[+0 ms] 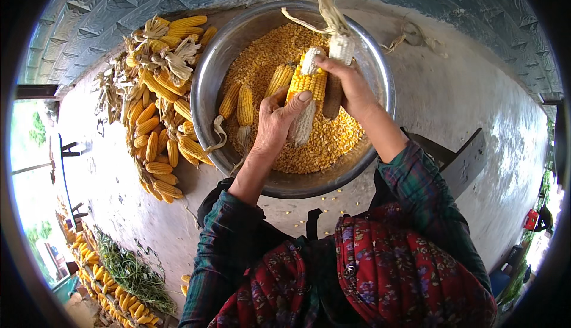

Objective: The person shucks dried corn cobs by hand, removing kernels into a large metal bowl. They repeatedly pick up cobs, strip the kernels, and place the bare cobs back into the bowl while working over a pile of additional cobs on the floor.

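Note:
My left hand grips a partly shelled corn cob from below, its thumb lying across it. Yellow kernels cover its middle, and pale bare cob shows above and below them. My right hand holds the upper part of this cob, thumb on the bare top. Behind the right fingers is a bare white cob with dry husk trailing upward; whether they hold it is unclear. A brown cylindrical piece, partly hidden, sits beside the right palm. Below both hands, loose kernels fill much of a wide metal basin.
Inside the basin's left side lie several unshelled cobs. A heap of corn ears with husks stands against the basin's left. Scattered kernels dot the concrete floor. A dark flat-topped object stands right; green stalks lie lower left.

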Available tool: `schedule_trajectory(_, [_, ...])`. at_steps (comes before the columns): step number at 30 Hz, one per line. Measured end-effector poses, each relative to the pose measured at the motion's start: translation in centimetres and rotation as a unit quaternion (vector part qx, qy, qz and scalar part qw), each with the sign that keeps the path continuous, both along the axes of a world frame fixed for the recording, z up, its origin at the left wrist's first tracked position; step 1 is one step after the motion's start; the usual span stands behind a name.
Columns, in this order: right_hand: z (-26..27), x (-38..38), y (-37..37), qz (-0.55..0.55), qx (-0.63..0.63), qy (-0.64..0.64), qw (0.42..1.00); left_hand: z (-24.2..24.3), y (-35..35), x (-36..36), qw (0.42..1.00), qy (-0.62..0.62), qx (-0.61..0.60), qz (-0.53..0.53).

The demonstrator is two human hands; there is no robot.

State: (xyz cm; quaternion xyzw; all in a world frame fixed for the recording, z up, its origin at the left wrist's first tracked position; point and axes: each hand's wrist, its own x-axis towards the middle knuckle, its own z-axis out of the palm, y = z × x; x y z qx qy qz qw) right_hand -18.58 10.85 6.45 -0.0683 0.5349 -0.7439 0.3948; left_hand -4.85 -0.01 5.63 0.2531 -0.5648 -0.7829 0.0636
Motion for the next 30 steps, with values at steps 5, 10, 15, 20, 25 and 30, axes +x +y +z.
schedule_trajectory(5, [0.2, 0.2, 0.6, 0.073, -0.022, -0.095, 0.992, -0.2, -1.0, 0.7, 0.983, 0.031, 0.178, -0.034])
schedule_trajectory(10, [0.5, 0.8, -0.3, -0.016, -0.030, -0.082, 0.996, 0.9, -0.3, -0.1, 0.993, 0.058, 0.102, 0.018])
schedule_trajectory(15, [0.1, 1.3, -1.1, -0.030, -0.040, -0.092, 0.995, -0.4, -0.2, 0.2, 0.987, 0.044, -0.151, 0.037])
schedule_trajectory(20, [-0.4, 1.3, -1.4, -0.045, -0.042, -0.096, 0.993, -0.9, 0.0, 0.3, 0.973, 0.018, -0.218, 0.072])
schedule_trajectory(25, [0.0, 1.4, -1.2, -0.035, -0.031, -0.067, 0.997, 0.3, -0.5, 0.0, 0.995, 0.042, -0.068, 0.050])
schedule_trajectory(30, [-0.6, 1.3, -1.3, -0.036, -0.021, -0.072, 0.997, 0.6, -0.2, -0.1, 0.997, 0.058, -0.046, 0.038])
